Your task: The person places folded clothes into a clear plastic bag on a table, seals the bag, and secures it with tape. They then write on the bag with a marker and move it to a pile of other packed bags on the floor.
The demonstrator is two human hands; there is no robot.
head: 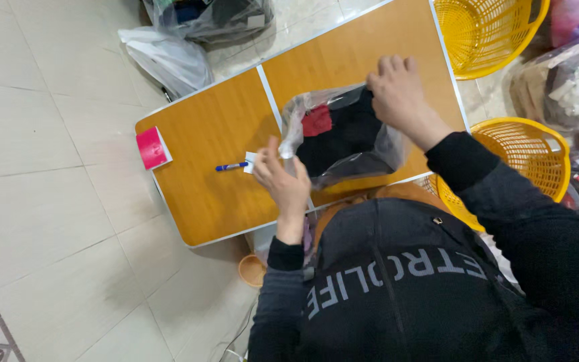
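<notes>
Two hands work a clear plastic bag [343,134] of dark and red clothing lying on the wooden folding table [216,134]; the left hand [283,181] pinches one corner, the right hand [400,94] grips the far edge; bagging looks underway; the next move calls for a firm, even hold on both edges.

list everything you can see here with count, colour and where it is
folding table: 1, orange wood top with white edge, centre, on a tiled floor
clear plastic bag: 1, holds black and red clothing, on the table
pen: 1, blue, on the table left of the bag
small white slip: 1, at the pen's tip
pink card: 1, at the table's left edge
yellow baskets: 2, top right and right of the table
bags of goods: several, clear and white, along top and right
left hand: at the bag's near left corner
right hand: grips the bag's far edge
</notes>
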